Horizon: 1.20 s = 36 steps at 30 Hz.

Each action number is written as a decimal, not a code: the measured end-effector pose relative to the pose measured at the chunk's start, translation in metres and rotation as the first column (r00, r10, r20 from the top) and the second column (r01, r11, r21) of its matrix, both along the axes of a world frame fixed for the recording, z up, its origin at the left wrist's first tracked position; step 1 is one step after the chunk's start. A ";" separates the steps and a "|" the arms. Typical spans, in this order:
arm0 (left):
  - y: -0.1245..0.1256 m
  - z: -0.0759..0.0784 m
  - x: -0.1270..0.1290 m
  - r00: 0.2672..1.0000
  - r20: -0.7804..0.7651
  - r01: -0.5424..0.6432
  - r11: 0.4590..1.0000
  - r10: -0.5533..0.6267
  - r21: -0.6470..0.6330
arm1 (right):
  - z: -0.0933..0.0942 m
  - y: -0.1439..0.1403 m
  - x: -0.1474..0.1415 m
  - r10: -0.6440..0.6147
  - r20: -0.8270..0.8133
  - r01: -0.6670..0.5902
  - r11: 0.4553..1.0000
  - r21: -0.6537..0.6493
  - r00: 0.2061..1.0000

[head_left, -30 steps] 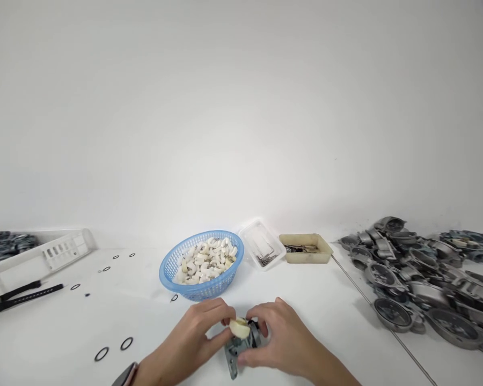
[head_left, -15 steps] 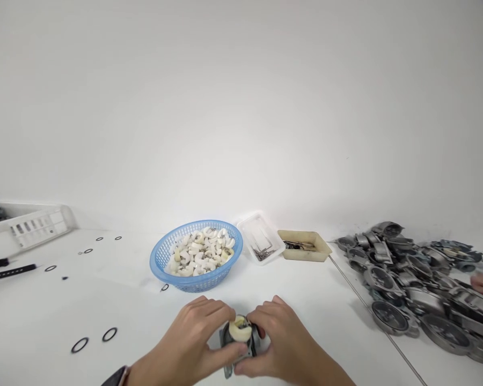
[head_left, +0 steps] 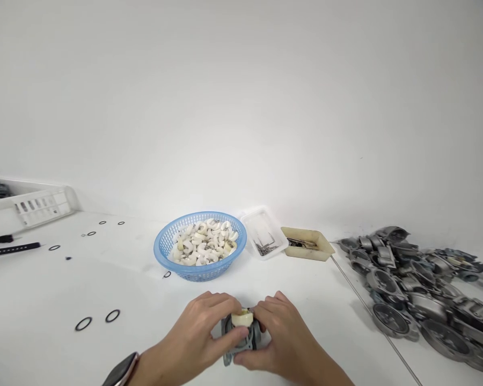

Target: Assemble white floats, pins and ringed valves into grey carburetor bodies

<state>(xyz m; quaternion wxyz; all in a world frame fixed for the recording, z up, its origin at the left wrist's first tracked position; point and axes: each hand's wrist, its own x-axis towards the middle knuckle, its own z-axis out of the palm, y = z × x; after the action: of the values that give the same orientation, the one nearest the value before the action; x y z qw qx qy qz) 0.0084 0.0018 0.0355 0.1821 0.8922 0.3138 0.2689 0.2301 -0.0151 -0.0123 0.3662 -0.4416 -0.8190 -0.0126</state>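
Close in front of me, my two hands meet over a grey metal housing [head_left: 228, 343] with a cream curved plastic piece [head_left: 242, 320] sitting in its top. My left hand [head_left: 203, 332] pinches the cream piece between thumb and fingers from the left. From the right, my right hand [head_left: 276, 335] grips the housing, thumb low on its front and fingers over its far side. The fingers hide much of the housing. Behind the hands stands a blue mesh basket [head_left: 201, 276] full of white and cream curved pieces [head_left: 205, 244].
A clear tray [head_left: 261, 228] with metal pins and a beige tray [head_left: 326, 249] with thin metal parts stand behind. Metal housings [head_left: 422, 295] are heaped on the right, past a rod [head_left: 362, 300]. Black rings [head_left: 112, 316], black straps [head_left: 12, 249] and a white crate [head_left: 44, 206] lie left.
The cream piece has tilted, now showing its side more than its curved top. Both hands still hold on. The co-worker's hand at the right edge is gone from view. The view has shifted slightly.
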 end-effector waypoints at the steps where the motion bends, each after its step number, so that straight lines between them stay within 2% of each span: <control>1: 0.000 0.000 -0.001 1.000 0.018 0.015 1.000 -0.015 -0.006 | 0.000 0.000 0.000 0.000 -0.006 0.000 1.000 0.002 1.000; 6: -0.001 0.006 -0.007 0.995 0.069 0.080 0.996 -0.078 -0.028 | 0.001 -0.001 0.000 0.009 0.024 -0.009 1.000 -0.019 1.000; 9: -0.003 0.006 -0.010 0.998 0.045 0.041 0.996 -0.037 -0.084 | 0.003 -0.002 0.000 -0.005 0.080 0.008 0.999 -0.035 0.997; 14: -0.004 -0.002 -0.010 0.997 0.081 0.012 0.984 0.002 -0.179 | 0.006 -0.002 0.000 -0.006 0.108 0.012 0.998 -0.055 0.994; 20: 0.000 -0.008 -0.007 0.988 0.150 0.003 0.980 0.028 -0.197 | 0.008 -0.004 0.000 -0.011 0.154 0.020 0.998 -0.052 0.988; 22: 0.001 -0.012 -0.006 0.989 0.139 -0.020 0.988 0.041 -0.151 | 0.009 -0.005 -0.001 -0.012 0.173 0.023 0.998 -0.061 0.985; 25: 0.002 -0.020 -0.004 0.994 0.101 -0.036 0.999 0.034 0.018 | 0.010 -0.006 -0.002 -0.037 0.194 0.049 0.997 -0.055 0.980; 29: 0.002 -0.025 -0.002 0.998 0.065 -0.024 0.981 0.011 0.193 | 0.013 -0.008 -0.004 -0.064 0.216 0.069 0.998 -0.012 0.974; 32: 0.003 -0.023 -0.003 0.999 0.038 -0.008 0.967 -0.002 0.254 | 0.016 -0.009 -0.007 -0.051 0.247 0.054 0.999 -0.005 0.968; 36: 0.006 -0.021 -0.004 0.999 0.043 0.012 0.973 -0.023 0.232 | 0.019 -0.008 -0.007 -0.024 0.275 0.012 0.999 0.046 0.961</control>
<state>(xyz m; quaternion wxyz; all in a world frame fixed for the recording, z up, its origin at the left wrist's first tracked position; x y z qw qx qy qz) 0.0042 0.0074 0.0146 0.0865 0.9038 0.2682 0.3221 0.2229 -0.0230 0.0064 0.2581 -0.4347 -0.8575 -0.0951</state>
